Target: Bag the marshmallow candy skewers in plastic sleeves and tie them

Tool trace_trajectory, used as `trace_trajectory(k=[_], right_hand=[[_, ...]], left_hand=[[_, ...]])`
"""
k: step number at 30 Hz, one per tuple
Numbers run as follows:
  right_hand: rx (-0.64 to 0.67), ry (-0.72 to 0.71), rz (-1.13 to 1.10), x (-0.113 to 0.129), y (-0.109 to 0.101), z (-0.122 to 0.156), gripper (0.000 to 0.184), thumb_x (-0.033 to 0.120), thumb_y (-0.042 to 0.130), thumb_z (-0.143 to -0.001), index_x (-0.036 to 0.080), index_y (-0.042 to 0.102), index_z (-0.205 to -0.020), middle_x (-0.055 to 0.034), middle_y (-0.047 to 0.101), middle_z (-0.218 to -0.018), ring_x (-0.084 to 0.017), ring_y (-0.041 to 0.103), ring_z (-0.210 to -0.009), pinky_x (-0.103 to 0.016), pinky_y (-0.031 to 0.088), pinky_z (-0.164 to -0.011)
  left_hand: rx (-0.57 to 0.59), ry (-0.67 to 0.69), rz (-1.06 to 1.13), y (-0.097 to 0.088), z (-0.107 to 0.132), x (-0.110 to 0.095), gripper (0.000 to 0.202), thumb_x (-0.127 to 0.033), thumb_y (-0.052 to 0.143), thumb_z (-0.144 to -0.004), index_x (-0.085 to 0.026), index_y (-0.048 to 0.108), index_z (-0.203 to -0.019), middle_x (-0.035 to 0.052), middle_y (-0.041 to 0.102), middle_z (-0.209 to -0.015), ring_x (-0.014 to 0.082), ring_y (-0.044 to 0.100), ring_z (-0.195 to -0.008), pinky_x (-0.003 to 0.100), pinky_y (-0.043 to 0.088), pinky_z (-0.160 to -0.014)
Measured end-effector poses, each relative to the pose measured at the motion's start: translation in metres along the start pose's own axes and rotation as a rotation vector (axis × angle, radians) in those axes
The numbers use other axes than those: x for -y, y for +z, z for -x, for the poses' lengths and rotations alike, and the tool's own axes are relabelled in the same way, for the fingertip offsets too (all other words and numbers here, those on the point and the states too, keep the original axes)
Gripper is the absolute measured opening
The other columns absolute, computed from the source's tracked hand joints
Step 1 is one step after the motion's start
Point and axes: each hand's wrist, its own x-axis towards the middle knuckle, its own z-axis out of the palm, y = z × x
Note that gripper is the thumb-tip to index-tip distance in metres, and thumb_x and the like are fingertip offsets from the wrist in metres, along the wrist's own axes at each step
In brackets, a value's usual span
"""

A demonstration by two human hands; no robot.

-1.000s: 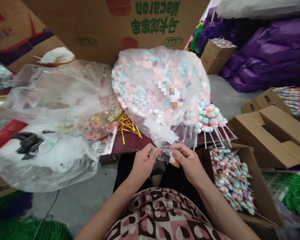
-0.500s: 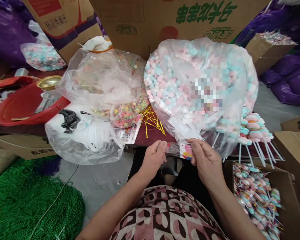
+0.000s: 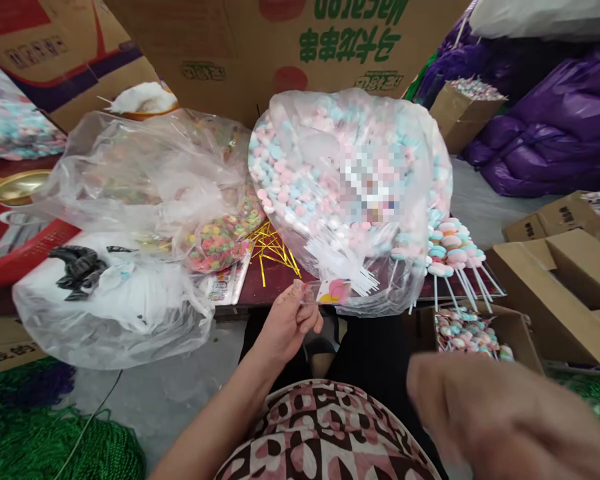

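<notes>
found green netting (image 3: 40,440) at the lower left. noted a red tray (image 3: 25,250) and a gold bowl (image 3: 17,187) above it. recorded a cardboard box (image 3: 70,53) at upper left with red and purple print; could not read its small black writing. logged a clear plastic bag (image 3: 115,320) of white material with a black item (image 3: 77,263) lying on top, left of the dark red table (image 3: 280,290). noted just right of it a bag of coloured ring sweets (image 3: 220,233), then loose gold twist ties (image 3: 273,250) on the table top. found the left hand (image 3: 285,323) below the table edge, thumb and forefinger closed in a pinch on the left end of a small clear wrapper (image 3: 330,291) bearing a pink and yellow printed label, writing too small to read. placed the wrapper at the table's front edge, touching the base of a large clear bag (image 3: 350,193) full of pink, blue and white lollipops, white sticks pointing down and right. read green chinese characters, upside down, on the big carton (image 3: 230,40) behind that bag; could not read the latin word above, cut by the frame. noted loose lollipops (image 3: 450,243) just right of the bag, and an open box (image 3: 520,333) of more below. found the right hand (image 3: 505,420) at lower right, apart from everything, blurred; cannot tell the state of its fingers. logged brown cartons (image 3: 555,287) and purple bags (image 3: 550,133) at far right.
</notes>
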Motion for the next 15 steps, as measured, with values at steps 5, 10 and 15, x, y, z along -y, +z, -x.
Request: trace_trajectory(k=[5,10,15], right_hand=[[-0.210,0.290,-0.183,-0.049,-0.011,-0.028,0.025,0.043,0.057,-0.091,0.021,0.068,-0.090,-0.0034,0.067,-0.076,-0.013,0.060,-0.062,-0.024,0.046,-0.050],[-0.127,0.455,-0.195,-0.076,0.010,-0.027,0.044,0.043,0.073,-0.074,0.021,0.066,-0.111,-0.0030,0.069,-0.086,-0.014,0.061,-0.070,-0.026,0.051,-0.061],[-0.308,0.453,-0.060,-0.091,0.014,-0.028,0.029,0.047,0.065,-0.080,0.018,0.067,-0.076,0.0054,0.049,-0.049,-0.009,0.043,-0.043,-0.021,0.034,-0.042]], left_hand=[[-0.029,0.101,-0.250,0.003,0.001,0.011,0.044,-0.057,0.064,-0.081,-0.018,0.047,-0.066,-0.0103,0.031,-0.045,0.0044,0.029,-0.037,0.021,0.040,-0.047],[-0.050,0.259,-0.724,0.000,0.005,0.013,0.041,-0.053,0.058,-0.087,-0.017,0.055,-0.068,-0.0038,0.049,-0.054,0.0061,0.042,-0.048,0.020,0.034,-0.050],[0.065,0.112,-0.616,0.003,0.002,0.018,0.031,-0.049,0.058,-0.088,-0.019,0.056,-0.080,-0.0089,0.039,-0.046,0.0073,0.038,-0.045,0.022,0.040,-0.055]])
